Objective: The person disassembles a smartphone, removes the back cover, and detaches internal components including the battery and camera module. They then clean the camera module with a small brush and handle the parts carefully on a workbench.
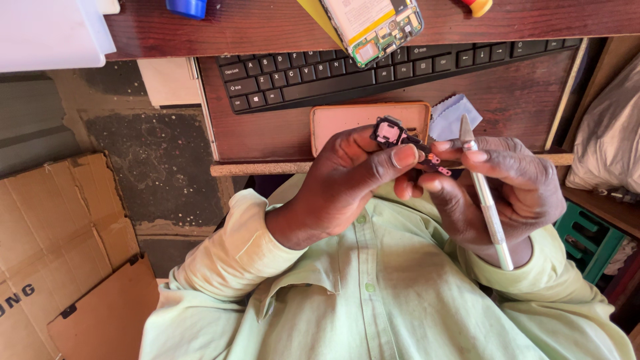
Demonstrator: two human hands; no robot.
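Note:
My left hand [347, 180] pinches a small black phone circuit part [400, 139] between thumb and fingers, held up over my lap. My right hand [500, 190] touches the same part's lower end with its fingertips and also grips a slim silver tool [485, 193] that points up and away from me. Both hands meet in front of a pull-out keyboard tray. An opened phone [375, 25] with its board exposed lies on the desk top above.
A black keyboard [373, 70] sits on the wooden tray [267, 133], with a pinkish phone case [340, 119] and a pale blue cloth [452, 115] before it. Flattened cardboard [60, 247] lies on the floor left. A green crate [590, 243] stands right.

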